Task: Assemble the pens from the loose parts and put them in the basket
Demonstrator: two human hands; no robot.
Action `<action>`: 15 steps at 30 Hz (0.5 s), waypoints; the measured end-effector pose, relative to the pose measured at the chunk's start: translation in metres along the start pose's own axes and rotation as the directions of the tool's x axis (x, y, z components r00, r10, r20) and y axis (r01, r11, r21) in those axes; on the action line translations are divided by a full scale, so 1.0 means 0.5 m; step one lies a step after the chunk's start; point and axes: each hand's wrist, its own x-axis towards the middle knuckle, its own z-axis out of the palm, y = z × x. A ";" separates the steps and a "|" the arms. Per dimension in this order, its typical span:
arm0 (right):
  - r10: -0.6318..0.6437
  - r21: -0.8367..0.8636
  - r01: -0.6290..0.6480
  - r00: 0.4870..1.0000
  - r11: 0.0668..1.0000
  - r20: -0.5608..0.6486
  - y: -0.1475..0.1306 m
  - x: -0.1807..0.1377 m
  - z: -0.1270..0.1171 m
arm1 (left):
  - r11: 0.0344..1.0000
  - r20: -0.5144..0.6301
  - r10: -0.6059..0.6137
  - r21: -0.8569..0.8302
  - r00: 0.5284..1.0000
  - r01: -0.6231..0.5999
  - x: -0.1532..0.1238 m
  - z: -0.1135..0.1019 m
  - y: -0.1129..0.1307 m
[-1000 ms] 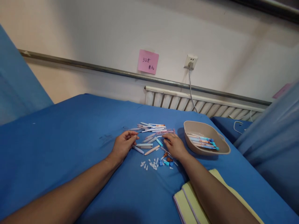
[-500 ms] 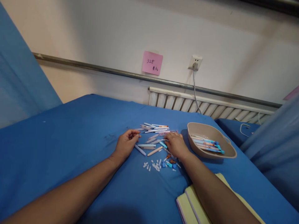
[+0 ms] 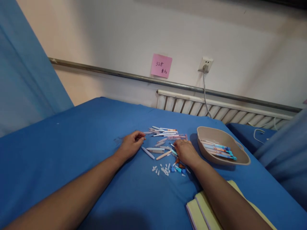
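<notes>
My left hand point(image 3: 132, 144) rests at the left of the pen parts, thumb and fingers curled together; anything between them is too small to make out. My right hand point(image 3: 185, 151) is closed over the right side of the parts, with a thin white pen refill point(image 3: 171, 145) jutting from its fingertips, dark tip to the left. Between the hands lie pale pen barrels point(image 3: 155, 149) and one peach barrel point(image 3: 164, 155). Behind them is a bunch of white refills point(image 3: 165, 134). Nearer me lie small white cone tips point(image 3: 165, 170) and blue and brown clip pieces point(image 3: 177, 169).
A beige basket point(image 3: 224, 134) holding several assembled pens point(image 3: 217, 149) stands at the right on the blue sheet point(image 3: 107, 121). A folded yellow towel point(image 3: 200, 210) lies under my right forearm. Behind are a radiator point(image 3: 187, 103) and a wall rail point(image 3: 115, 73).
The view has shifted slightly left, so things appear further right. My right hand has drawn slightly toward me, and the refill at its fingertips now shows its dark tip. My left hand stays curled.
</notes>
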 end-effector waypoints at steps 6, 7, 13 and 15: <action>0.065 0.102 -0.055 0.994 0.993 -0.092 -0.002 0.003 0.010 | 0.999 0.062 0.026 0.043 0.998 -0.029 0.005 0.013 -0.025; 0.082 0.128 -0.068 0.991 0.989 -0.109 -0.003 0.003 0.012 | 0.998 0.071 0.026 0.051 0.997 -0.030 0.006 0.014 -0.028; 0.114 0.245 -0.062 0.972 0.968 -0.203 -0.004 0.006 0.020 | 0.984 0.102 0.054 0.163 0.993 -0.070 0.012 0.013 -0.027; 0.083 0.274 -0.024 0.975 0.962 -0.205 -0.002 0.008 0.022 | 0.965 0.114 0.079 0.242 0.990 -0.105 0.016 0.012 -0.024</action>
